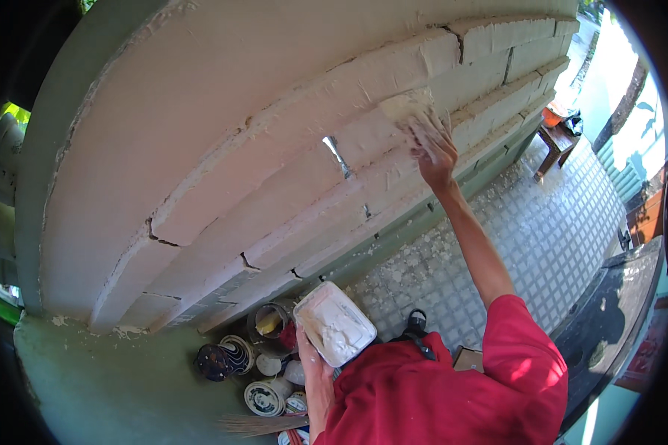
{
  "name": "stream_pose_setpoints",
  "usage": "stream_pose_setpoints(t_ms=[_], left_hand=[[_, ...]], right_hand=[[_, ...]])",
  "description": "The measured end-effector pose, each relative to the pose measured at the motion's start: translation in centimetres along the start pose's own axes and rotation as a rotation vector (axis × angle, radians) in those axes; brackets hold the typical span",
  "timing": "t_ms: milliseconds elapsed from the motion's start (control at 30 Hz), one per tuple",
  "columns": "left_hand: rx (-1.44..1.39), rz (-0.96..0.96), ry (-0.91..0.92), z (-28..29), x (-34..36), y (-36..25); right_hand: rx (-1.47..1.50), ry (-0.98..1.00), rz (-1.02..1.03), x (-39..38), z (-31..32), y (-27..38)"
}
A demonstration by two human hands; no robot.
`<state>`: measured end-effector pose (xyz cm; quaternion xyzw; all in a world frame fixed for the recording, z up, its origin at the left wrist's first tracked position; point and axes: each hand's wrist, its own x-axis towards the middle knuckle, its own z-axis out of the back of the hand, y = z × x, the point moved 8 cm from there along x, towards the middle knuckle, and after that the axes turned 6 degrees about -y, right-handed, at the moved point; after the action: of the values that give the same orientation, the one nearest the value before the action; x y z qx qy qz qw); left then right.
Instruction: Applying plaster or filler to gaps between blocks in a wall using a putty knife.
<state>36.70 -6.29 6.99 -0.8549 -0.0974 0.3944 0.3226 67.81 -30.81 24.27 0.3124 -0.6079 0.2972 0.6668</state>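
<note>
My left hand (315, 358) grips the side of a white rectangular tub (336, 324) with smooth white paste in it. My right arm is stretched up to the pale block wall (304, 148). There my right hand (432, 148), smeared with white, is closed against the surface, its fingers partly blurred. Whatever it holds cannot be made out. Just above the fingers lies a yellowish, wet-looking patch (402, 107). Stepped ledges run along the wall, with dark cracks in the joints. A bright slit (335, 156) shows left of my right hand.
Several buckets, including a white-lidded one (266, 398), and a dark striped container (236, 354) crowd the floor by my left hand. A straw broom (256, 423) lies near them. Patterned tiles (542, 215) stretch right, toward a small wooden stool (557, 147). A dark bench-like surface (608, 311) stands at the right.
</note>
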Motion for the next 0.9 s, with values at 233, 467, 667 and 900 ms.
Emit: stream_pose_setpoints(t_ms=[233, 467, 667, 900], left_hand=[[-0.056, -0.004, 0.042, 1.7, 1.5, -0.4], [-0.059, 0.021, 0.016, 2.3, 1.5, -1.7], [-0.067, 0.037, 0.028, 4.9, 2.1, -2.8], [-0.097, 0.042, 0.049, 6.3, 2.1, -4.1]], right_hand=[[0.181, -0.188, -0.863, 2.7, 3.3, -3.9], [-0.129, 0.202, -0.772, 6.4, 0.4, -2.4], [-0.171, 0.138, -0.695, 6.6, -1.3, 4.3], [-0.076, 0.328, -0.75, 6.1, -5.3, 15.6]])
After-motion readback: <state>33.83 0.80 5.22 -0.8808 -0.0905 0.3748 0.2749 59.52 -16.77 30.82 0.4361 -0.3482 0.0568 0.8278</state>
